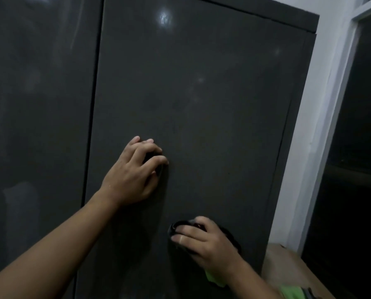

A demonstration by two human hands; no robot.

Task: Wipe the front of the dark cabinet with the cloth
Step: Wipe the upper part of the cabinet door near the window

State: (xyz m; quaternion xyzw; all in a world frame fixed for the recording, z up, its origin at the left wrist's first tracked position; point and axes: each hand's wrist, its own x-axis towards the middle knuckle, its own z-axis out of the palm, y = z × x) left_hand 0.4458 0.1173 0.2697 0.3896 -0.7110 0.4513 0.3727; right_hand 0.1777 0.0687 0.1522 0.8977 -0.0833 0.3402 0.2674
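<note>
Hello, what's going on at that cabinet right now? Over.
Left hand braced on cabinet door, fingers bent. Right hand holds dark cloth against door, low down. Brown box beside cabinet, clear of door.

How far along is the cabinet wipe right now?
Done: nothing can be confirmed, since no patch looks plainly cleaner. In hand: the right hand presses the dark cloth against the lower part of the right door, while the left hand rests higher up with its fingers bent. Left: pale smudges show near that door's top and middle, and streaks mark the left door.
</note>
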